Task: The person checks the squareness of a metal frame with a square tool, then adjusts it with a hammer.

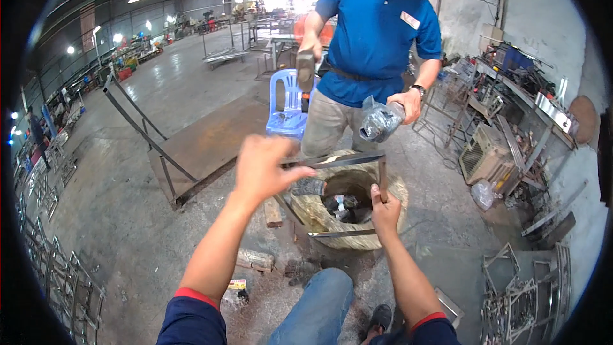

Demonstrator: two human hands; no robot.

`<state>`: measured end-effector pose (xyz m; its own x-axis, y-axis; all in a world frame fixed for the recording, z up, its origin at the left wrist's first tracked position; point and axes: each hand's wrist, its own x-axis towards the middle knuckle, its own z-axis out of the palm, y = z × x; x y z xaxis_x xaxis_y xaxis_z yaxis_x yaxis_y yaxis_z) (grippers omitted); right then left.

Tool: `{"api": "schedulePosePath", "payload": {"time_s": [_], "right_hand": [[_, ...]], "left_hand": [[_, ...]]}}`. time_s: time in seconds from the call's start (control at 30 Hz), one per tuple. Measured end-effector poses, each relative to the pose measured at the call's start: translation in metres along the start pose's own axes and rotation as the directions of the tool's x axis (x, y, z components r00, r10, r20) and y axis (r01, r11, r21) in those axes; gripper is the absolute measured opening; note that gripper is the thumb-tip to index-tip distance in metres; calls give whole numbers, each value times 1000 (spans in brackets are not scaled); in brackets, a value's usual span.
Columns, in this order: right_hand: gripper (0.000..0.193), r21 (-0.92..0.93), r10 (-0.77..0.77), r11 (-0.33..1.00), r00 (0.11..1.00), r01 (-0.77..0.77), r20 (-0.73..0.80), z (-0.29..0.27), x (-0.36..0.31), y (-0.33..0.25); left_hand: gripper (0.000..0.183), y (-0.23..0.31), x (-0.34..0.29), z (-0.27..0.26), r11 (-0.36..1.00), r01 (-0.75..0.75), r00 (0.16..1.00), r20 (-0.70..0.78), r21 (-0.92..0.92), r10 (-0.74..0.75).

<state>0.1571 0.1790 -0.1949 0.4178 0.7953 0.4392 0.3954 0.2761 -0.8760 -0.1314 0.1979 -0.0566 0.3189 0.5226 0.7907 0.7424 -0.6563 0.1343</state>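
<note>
A four-sided dark metal frame (348, 160) is held above a round, thick-walled block (398, 184) with a deep hole. My right hand (385, 214) is closed round the frame's right bar, thumb upward. At the frame's far left corner, my left hand (263, 169) is raised with its thumb stretched out and fingers apart; whether it touches the bar I cannot tell. Across the block stands a co-worker in a blue shirt (377, 38). One of that person's hands grips a hammer (306, 70), the other a plastic-wrapped object (381, 120).
A blue plastic chair (288, 122) stands behind the block. To the left is a rusty metal plate (211, 134) with upright bars. Short wood pieces (255, 260) lie near my legs. Metal frames (520, 294) and a cluttered workbench (530, 102) line the right side.
</note>
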Motion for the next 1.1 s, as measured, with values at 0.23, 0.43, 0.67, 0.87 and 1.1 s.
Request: {"api": "schedulePosePath", "payload": {"time_s": [0.23, 0.43, 0.67, 0.87, 1.1], "right_hand": [[44, 272, 259, 936, 961, -225, -98, -76, -92, -83], [55, -240, -36, 965, 961, 105, 273, -186, -133, -28], [47, -677, 278, 407, 789, -613, -548, -467, -333, 261], [46, -818, 778, -125, 456, -562, -432, -448, -436, 263], [55, -593, 673, -215, 322, -776, -666, -429, -508, 250]], "left_hand": [[57, 73, -65, -79, 272, 388, 828, 203, -881, -523], [36, 100, -83, -56, 189, 217, 837, 83, -958, -542], [30, 116, -73, -72, 52, 309, 845, 249, -949, -473], [26, 107, -77, -78, 173, 373, 838, 252, -911, -484], [24, 108, -80, -66, 150, 346, 850, 242, -926, -468]]}}
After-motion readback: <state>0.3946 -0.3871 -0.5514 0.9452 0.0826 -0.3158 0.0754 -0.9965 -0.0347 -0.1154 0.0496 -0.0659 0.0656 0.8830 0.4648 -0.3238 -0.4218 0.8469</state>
